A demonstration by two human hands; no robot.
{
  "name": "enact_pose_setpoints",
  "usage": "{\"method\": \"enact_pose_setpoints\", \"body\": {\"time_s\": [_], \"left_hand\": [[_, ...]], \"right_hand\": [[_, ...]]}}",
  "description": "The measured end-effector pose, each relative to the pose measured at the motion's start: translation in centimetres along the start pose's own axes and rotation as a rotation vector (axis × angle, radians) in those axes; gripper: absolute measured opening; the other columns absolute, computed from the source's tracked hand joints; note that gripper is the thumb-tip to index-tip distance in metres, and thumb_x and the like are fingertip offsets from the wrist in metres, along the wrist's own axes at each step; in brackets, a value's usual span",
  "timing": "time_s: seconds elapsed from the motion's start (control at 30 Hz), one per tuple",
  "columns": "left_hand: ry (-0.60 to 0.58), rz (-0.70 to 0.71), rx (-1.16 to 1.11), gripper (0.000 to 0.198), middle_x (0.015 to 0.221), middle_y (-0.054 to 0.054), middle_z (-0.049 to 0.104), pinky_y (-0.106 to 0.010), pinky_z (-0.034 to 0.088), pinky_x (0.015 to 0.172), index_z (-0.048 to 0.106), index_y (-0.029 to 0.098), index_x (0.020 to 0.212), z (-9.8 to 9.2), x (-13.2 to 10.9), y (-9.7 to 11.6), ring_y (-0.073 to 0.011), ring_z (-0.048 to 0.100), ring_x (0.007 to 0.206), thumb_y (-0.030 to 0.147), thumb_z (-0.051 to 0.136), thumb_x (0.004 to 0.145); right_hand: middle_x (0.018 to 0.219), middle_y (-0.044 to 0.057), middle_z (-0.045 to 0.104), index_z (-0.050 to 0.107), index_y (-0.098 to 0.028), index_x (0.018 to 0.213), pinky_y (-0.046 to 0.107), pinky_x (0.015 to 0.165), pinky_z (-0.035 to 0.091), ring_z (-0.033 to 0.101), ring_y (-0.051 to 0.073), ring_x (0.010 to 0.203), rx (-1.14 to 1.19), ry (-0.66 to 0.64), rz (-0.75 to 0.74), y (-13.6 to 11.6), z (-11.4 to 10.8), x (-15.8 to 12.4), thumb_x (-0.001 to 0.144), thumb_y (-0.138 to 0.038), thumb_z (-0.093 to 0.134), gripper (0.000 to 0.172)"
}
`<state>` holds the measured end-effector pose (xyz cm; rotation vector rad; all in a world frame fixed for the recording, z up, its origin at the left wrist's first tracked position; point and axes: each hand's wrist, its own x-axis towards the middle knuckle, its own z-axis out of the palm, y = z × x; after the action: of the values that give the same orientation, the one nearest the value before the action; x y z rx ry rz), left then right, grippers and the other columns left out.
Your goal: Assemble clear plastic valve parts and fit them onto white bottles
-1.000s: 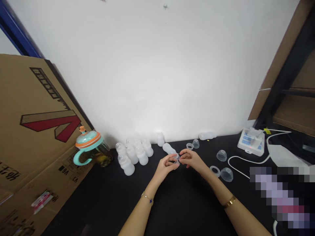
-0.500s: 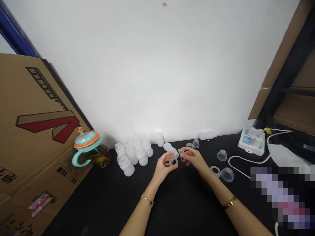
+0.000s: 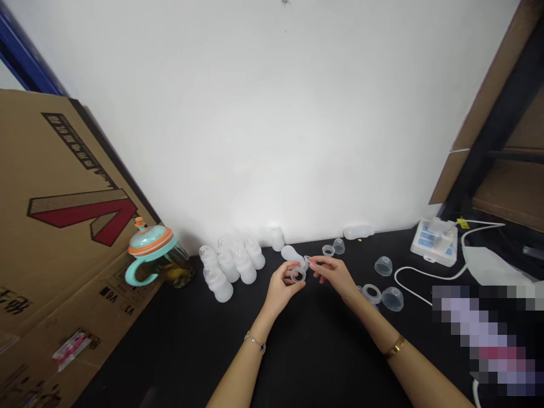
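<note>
My left hand (image 3: pixel 284 288) grips a translucent collar ring (image 3: pixel 298 275) between thumb and fingers, its opening facing up toward me. Close beside it on the right, my right hand (image 3: pixel 332 273) pinches a small clear nipple (image 3: pixel 307 261) near the ring's upper right edge; whether they touch is hard to tell. Behind my hands a white bottle (image 3: pixel 290 254) lies on its side on the black table (image 3: pixel 297 351). Past my right hand are another ring (image 3: pixel 328 250) and a clear dome cap (image 3: pixel 339 246). A further ring (image 3: pixel 372 293) lies by my right forearm, next to a larger cap (image 3: pixel 392 298).
Several capped white bottles (image 3: pixel 244 266) stand at the left, near a teal-lidded jug (image 3: pixel 153 249) and a large cardboard box (image 3: pixel 72 170). One bottle (image 3: pixel 277 239) stands by the wall. A power strip (image 3: pixel 434 242) with a white cable (image 3: pixel 419 271) lies at the right.
My right hand has moved slightly left, bringing the nipple closer to the ring in my left hand. The ring has tilted a little.
</note>
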<state>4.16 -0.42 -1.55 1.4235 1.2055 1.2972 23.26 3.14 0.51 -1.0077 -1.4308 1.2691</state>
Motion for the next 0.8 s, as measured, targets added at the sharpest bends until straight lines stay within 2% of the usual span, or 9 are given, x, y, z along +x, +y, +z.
{"method": "enact_pose_setpoints", "body": {"time_s": [0.23,0.43,0.5,0.63,0.8], "left_hand": [[-0.017,0.005,0.062,0.05,0.117,-0.009,0.07,-0.028,0.051,0.073,0.067,0.021,0.115,0.1,-0.1,-0.2,-0.0182,0.065,0.089,0.024,0.083,0.068],[-0.044,0.035,0.109,0.051,0.115,-0.008,0.072,-0.029,0.051,0.073,0.066,0.021,0.117,0.3,-0.3,0.0,-0.0171,0.064,0.085,0.027,0.083,0.069],[-0.047,0.045,0.117,0.051,0.113,-0.007,0.073,-0.029,0.051,0.072,0.066,0.021,0.117,0.4,-0.3,0.0,-0.0167,0.064,0.083,0.028,0.083,0.069],[-0.051,0.071,0.131,0.051,0.11,-0.007,0.074,-0.029,0.05,0.071,0.067,0.022,0.118,0.5,-0.4,0.0,-0.0175,0.065,0.083,0.031,0.082,0.071],[-0.059,0.083,0.15,0.048,0.11,-0.006,0.075,-0.027,0.049,0.072,0.067,0.022,0.118,0.5,-0.5,0.5,-0.0186,0.066,0.088,0.035,0.081,0.074]], "right_hand": [[0.062,0.002,0.068,0.08,-0.016,0.093,0.027,0.051,0.048,0.06,0.016,0.055,0.005,-0.003,-0.027,-0.1,0.4,-0.1,0.07,-0.052,0.079,0.042],[0.063,0.003,0.069,0.08,-0.018,0.099,0.027,0.052,0.047,0.061,0.017,0.057,-0.077,-0.011,-0.071,0.8,0.3,-0.1,0.075,-0.05,0.076,0.041],[0.07,0.003,0.073,0.08,-0.019,0.101,0.027,0.053,0.047,0.06,0.016,0.058,-0.151,-0.009,-0.113,1.0,0.5,-0.2,0.077,-0.048,0.076,0.038],[0.101,0.006,0.078,0.08,-0.024,0.1,0.027,0.059,0.051,0.065,0.018,0.071,-0.268,-0.024,-0.22,0.7,1.0,-0.6,0.08,-0.043,0.073,0.028],[0.111,0.005,0.076,0.082,-0.026,0.096,0.027,0.061,0.05,0.068,0.019,0.079,-0.332,-0.055,-0.297,0.2,1.1,-1.0,0.083,-0.038,0.071,0.02]]}}
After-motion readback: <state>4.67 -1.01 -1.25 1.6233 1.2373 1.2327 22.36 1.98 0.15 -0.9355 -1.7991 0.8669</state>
